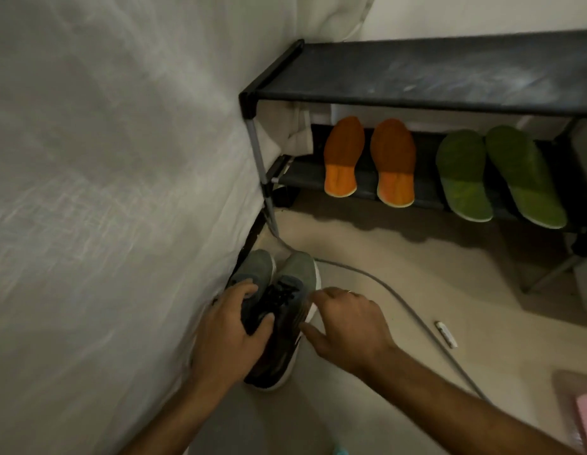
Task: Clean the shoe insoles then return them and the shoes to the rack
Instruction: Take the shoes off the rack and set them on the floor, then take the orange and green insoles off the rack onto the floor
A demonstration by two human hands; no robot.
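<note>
White fabric sheet (105, 192) fills the whole left side, hanging down to the floor (367, 251). Black shoe rack (417, 73) stands top right in the corner, top shelf dusty and bare, lower shelf holding four insoles leaning back against the rear. Green insoles (499, 175) sit on the right of the lower shelf, side by side, heels forward and overhanging the shelf edge. Orange insoles (367, 159) sit to the left of them, also a pair, standing apart from each other, lighter orange at the heels. Pair of grey shoes (279, 310) is on the floor in front of the rack's left leg, close against the sheet, toes pointing toward the rack, dark laces, white soles. Left hand (226, 330) is on the left shoe, fingers (244, 289) curled over its top and thumb hooked into the opening, grasping it. Right hand (348, 320) is just beside the right shoe, fingers loosely bent and spread, thumb tip at the shoe's white sole edge, holding nothing. Grey cable (400, 300) runs across the floor from the rack leg toward bottom right. Small white object (446, 333) lies on the floor right of the cable. Pink item (586, 418) at right edge, cut off.
</note>
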